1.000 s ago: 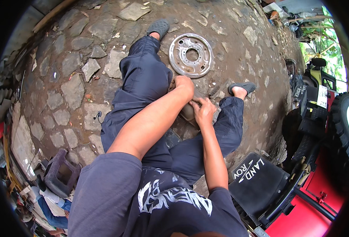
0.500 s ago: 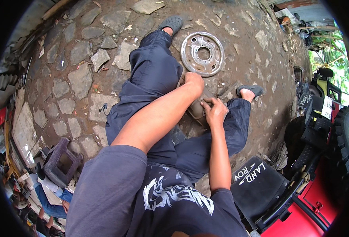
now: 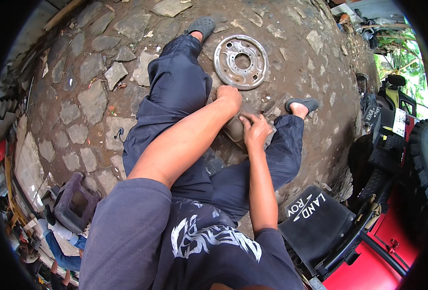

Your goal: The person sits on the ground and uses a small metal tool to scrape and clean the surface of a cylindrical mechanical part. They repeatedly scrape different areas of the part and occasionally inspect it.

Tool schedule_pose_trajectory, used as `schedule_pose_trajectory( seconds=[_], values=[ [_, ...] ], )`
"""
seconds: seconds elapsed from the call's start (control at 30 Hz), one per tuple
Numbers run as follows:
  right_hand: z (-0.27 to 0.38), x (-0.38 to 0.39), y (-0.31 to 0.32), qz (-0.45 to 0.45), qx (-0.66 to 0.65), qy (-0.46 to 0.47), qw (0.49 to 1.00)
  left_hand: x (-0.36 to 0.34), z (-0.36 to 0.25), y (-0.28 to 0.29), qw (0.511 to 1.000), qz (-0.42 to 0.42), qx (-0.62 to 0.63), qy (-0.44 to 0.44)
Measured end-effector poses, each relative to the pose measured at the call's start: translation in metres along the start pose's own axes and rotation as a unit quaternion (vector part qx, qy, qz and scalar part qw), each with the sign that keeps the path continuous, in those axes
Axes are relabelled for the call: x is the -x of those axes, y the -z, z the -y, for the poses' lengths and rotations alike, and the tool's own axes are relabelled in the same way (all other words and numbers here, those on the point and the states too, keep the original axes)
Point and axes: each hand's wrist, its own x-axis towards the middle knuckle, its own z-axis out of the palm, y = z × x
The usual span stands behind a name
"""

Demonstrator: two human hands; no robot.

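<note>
Brown-grey part (image 3: 235, 129) between our legs (image 3: 177, 92), long axis masked. Right hand (image 3: 256, 129) nearer us, half-curled on it; left hand (image 3: 230, 99) fist-like by far end. Whether either grips, we cannot tell. Disc (image 3: 243, 74) just beyond.

And straight to the chest, where the dark shirt (image 3: 163, 270) carries big white lettering (image 3: 216, 240), jagged, bent by the folds and hard to make out! Over to the lower right: a black mud flap (image 3: 315, 234) shows bold white capitals (image 3: 305, 207) in two slanting rows, a thin zigzag mark between them. Up the right side now, and a second dark flap (image 3: 371, 114) has the same kind of pale capitals, much smaller here. Just beside it, near the chunky black tyre (image 3: 421, 150), there's a white plate (image 3: 399, 122) with dark characters, tilted steeply, some of them too small to read cleanly!
</note>
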Motion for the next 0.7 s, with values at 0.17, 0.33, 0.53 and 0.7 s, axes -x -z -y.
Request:
schedule_pose_trajectory(
  seconds=[0.17, 0.33, 0.53, 0.7],
  values=[
    [-0.002, -0.017, -0.003, -0.019, 0.023, 0.000, 1.000, 0.008, 0.003, 0.012, 0.998, 0.061, -0.009, -0.022],
    [-0.004, -0.005, 0.000, 0.013, 0.019, 0.034, 0.999, 0.000, 0.005, 0.002, 0.998, 0.059, 0.017, 0.013],
    [-0.001, -0.020, -0.005, -0.018, 0.019, 0.025, 0.999, -0.004, 0.010, -0.009, 0.993, 0.024, 0.102, 0.045],
    [0.006, 0.000, 0.006, -0.001, -0.003, 0.011, 1.000, -0.005, 0.014, -0.010, 0.994, 0.030, 0.097, 0.025]
  ],
)
